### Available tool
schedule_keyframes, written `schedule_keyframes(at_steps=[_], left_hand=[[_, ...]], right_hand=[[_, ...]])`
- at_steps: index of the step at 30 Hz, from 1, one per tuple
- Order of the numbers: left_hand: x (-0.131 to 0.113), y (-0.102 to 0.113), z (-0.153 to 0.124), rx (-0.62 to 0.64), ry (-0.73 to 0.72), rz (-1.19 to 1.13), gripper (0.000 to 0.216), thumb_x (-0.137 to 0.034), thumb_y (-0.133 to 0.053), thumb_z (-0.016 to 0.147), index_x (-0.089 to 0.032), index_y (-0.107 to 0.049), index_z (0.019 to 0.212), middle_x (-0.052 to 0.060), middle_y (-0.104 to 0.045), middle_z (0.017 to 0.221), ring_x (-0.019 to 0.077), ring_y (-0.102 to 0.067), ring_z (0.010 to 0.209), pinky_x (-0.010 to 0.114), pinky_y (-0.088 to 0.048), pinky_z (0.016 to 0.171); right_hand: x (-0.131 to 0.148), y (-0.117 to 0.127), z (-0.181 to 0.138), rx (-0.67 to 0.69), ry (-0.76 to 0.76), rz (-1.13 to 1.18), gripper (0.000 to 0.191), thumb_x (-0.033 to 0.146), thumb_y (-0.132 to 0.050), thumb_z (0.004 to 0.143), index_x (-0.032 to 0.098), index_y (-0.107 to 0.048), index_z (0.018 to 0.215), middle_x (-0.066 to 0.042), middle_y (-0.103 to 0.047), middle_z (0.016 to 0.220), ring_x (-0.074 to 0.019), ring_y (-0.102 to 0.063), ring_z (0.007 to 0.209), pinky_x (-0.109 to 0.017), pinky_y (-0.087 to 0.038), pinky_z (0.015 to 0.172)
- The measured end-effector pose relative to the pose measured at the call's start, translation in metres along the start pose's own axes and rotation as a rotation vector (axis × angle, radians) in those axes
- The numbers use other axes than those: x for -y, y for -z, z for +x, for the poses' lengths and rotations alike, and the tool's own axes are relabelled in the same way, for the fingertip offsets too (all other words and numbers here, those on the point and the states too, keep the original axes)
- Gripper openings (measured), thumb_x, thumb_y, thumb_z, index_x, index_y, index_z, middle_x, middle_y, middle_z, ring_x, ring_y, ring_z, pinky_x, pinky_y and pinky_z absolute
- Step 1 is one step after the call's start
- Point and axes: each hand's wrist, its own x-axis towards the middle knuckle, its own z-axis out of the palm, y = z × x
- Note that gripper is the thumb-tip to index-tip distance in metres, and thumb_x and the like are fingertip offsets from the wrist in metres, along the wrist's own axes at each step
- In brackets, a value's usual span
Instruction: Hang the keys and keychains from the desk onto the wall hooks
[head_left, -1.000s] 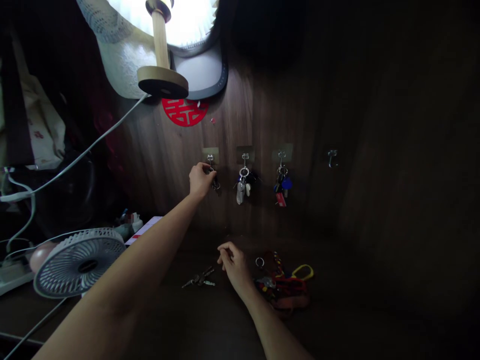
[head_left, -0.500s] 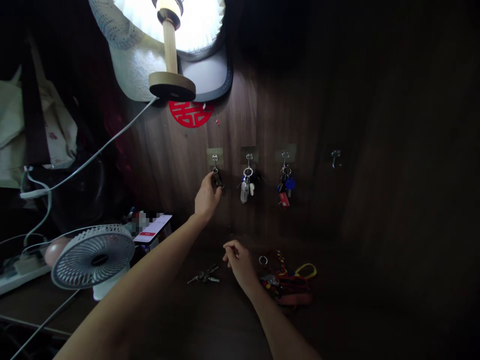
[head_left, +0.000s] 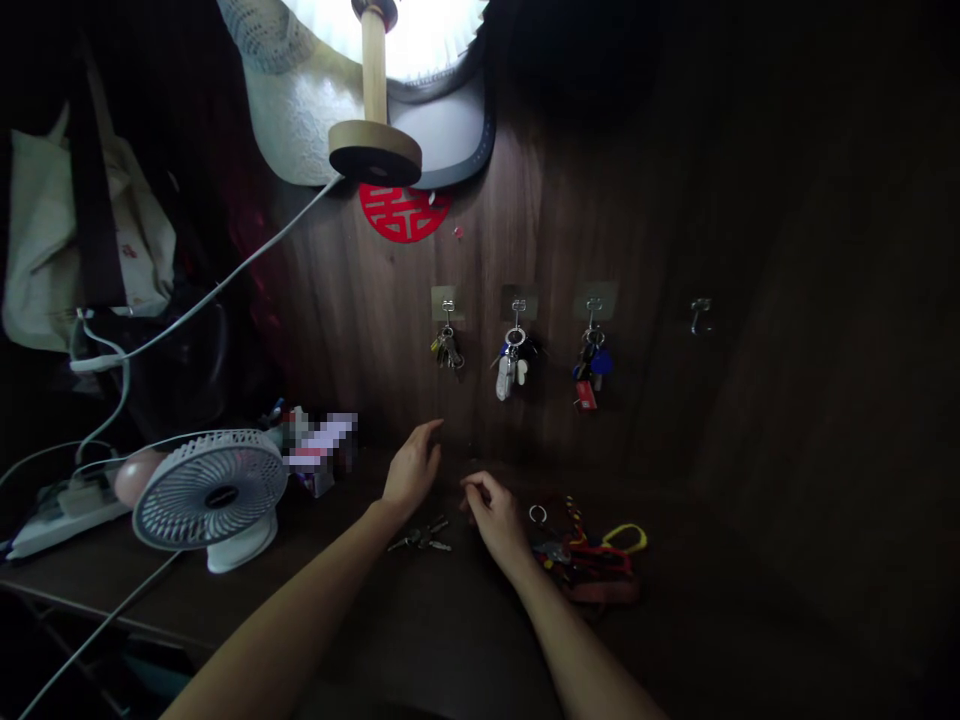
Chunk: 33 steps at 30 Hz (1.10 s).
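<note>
key bunches [head_left: 514, 362] on wall hooks [head_left: 592, 312]

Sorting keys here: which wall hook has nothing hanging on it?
The far-right metal hook is bare; the first, second and third hooks from the left each hold keys.

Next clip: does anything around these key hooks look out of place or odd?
Slightly: a loose bunch of keys lies on the desk between the left hand and right hand, not hanging up. The rightmost wall hook holds nothing, unlike the other three hooks. Nothing looks damaged.
</note>
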Motion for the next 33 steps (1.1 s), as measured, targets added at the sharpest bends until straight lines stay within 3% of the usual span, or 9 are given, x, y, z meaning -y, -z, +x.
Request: schedule_keyframes(at_steps=[9,15,21,26,30,33], left_hand=[[0.023,0.006,-0.047,0.02,0.157,-0.168,0.025,-0.023,-0.045,0.083,-0.023,-0.056,0.105,0.002,-0.065,0.102,0.0172,-0.061,0.097,0.03,-0.047,0.085],[0.026,0.019,-0.065,0.071,0.317,-0.268,0.025,-0.035,-0.047,0.083,-0.022,-0.058,0.1,0.0,-0.068,0.089,0.0151,-0.065,0.072,0.025,-0.05,0.067],[0.026,0.035,-0.066,0.275,0.261,-0.212,0.022,-0.04,-0.053,0.079,-0.022,-0.064,0.085,0.0,-0.069,0.084,0.0161,-0.062,0.079,0.024,-0.046,0.071],[0.029,0.042,-0.07,0.491,0.245,-0.213,0.031,-0.039,-0.069,0.064,-0.022,-0.066,0.09,0.0,-0.068,0.09,0.0173,-0.06,0.084,0.024,-0.044,0.075],[0.034,0.042,-0.073,0.534,0.193,-0.172,0.042,-0.031,-0.075,0.057,-0.024,-0.067,0.098,0.001,-0.067,0.098,0.019,-0.058,0.089,0.027,-0.043,0.079],[0.035,0.04,-0.072,0.538,0.169,-0.169,0.034,-0.028,-0.07,0.063,-0.026,-0.068,0.097,0.0,-0.067,0.098,0.0179,-0.059,0.088,0.026,-0.043,0.081]], right_hand=[[-0.003,-0.001,-0.001,0.026,-0.023,0.033,0.026,0.042,-0.047,0.081,0.019,-0.058,0.079,0.002,-0.057,0.054,-0.0104,-0.05,0.042,-0.02,-0.039,0.042],[-0.003,-0.002,-0.002,0.049,-0.018,0.016,0.026,0.042,-0.047,0.081,0.019,-0.057,0.079,0.002,-0.057,0.054,-0.0102,-0.05,0.041,-0.02,-0.038,0.042],[-0.004,-0.002,-0.004,0.055,-0.014,-0.032,0.026,0.042,-0.047,0.081,0.019,-0.059,0.081,0.002,-0.059,0.054,-0.0105,-0.051,0.041,-0.021,-0.038,0.044],[-0.002,-0.002,-0.006,0.072,-0.004,-0.061,0.024,0.04,-0.046,0.082,0.02,-0.058,0.081,0.002,-0.059,0.055,-0.0106,-0.052,0.042,-0.021,-0.039,0.045],[-0.001,-0.002,-0.007,0.083,-0.004,-0.071,0.022,0.038,-0.045,0.082,0.02,-0.058,0.08,0.002,-0.058,0.054,-0.0109,-0.052,0.042,-0.021,-0.039,0.045],[-0.001,-0.003,-0.007,0.099,-0.001,-0.085,0.021,0.037,-0.045,0.082,0.02,-0.058,0.081,0.003,-0.058,0.054,-0.0109,-0.051,0.042,-0.021,-0.039,0.045]])
